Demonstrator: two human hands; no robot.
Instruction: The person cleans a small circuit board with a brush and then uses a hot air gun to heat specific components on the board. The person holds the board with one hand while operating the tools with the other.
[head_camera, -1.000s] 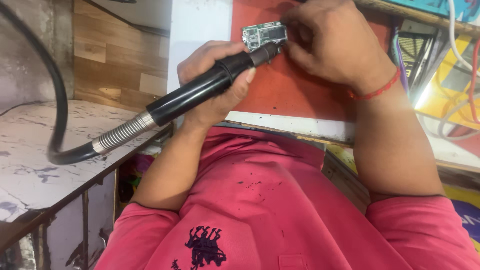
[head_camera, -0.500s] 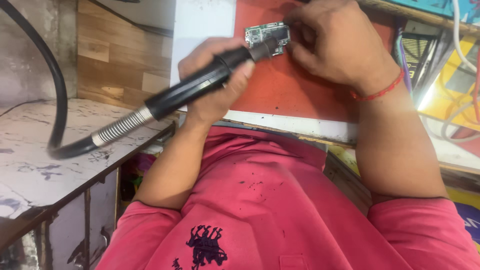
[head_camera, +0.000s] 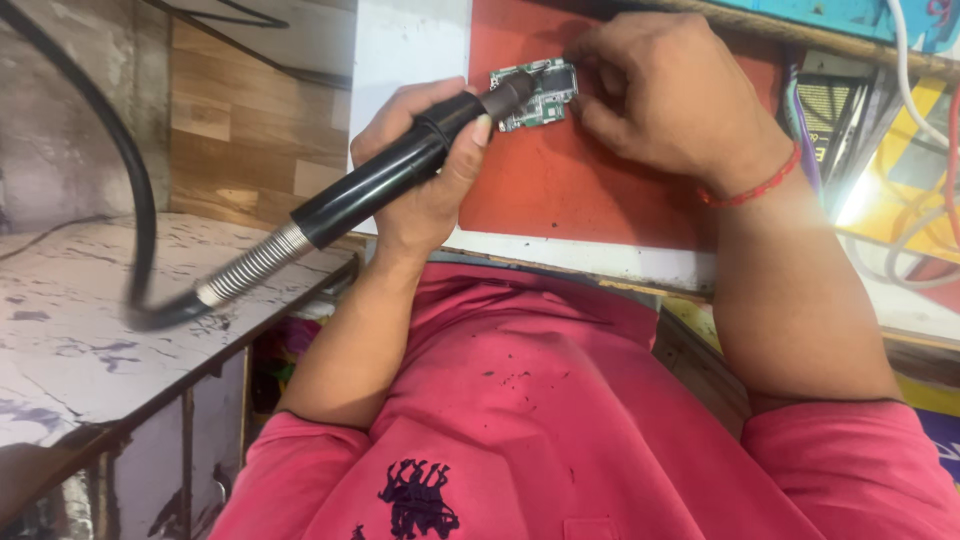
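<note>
While left hand (head_camera: 425, 165) grips wand (head_camera: 400, 175), right hand (head_camera: 665, 95) pins board (head_camera: 540, 95).

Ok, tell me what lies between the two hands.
In the head view, a green circuit board lies between the left hand and right hand, with the tip of the black handpiece over it.

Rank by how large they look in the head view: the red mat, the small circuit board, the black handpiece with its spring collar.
1. Red mat, the largest, though the hands cover part of it.
2. Black handpiece, held in the left hand; it is nearer the camera, so its rank is less sure.
3. Circuit board, clearly smallest, under the right hand.
</note>
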